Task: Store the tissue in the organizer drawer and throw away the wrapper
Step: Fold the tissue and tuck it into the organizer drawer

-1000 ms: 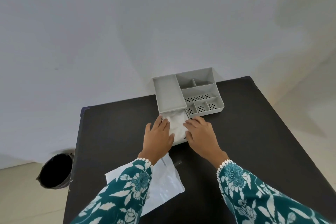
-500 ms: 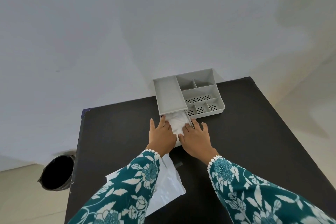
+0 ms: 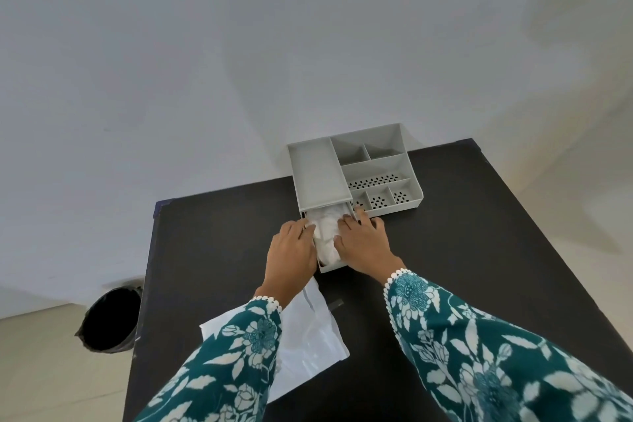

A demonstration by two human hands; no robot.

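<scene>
A grey organizer (image 3: 320,178) stands at the far edge of the black table (image 3: 479,250), with its drawer (image 3: 334,266) pulled out toward me. White crumpled tissue (image 3: 325,236) fills the drawer. My left hand (image 3: 291,250) curls its fingers over the tissue's left side at the drawer's left wall. My right hand (image 3: 363,243) presses on the tissue's right side, fingers reaching the drawer's right wall. The tissue is bunched between both hands. The white plastic wrapper (image 3: 308,336) lies flat on the table under my left forearm, partly hidden by the sleeve.
A black bin (image 3: 109,319) stands on the floor to the left of the table. The organizer's open compartments (image 3: 376,181), some with perforated bottoms, sit to the right of the drawer. A small dark strip (image 3: 335,303) lies beside the wrapper.
Both hands have shifted from lying flat on the tissue to pressing it in from the two sides, fingers now farther into the drawer. The drawer stays pulled out; the wrapper has not moved.
</scene>
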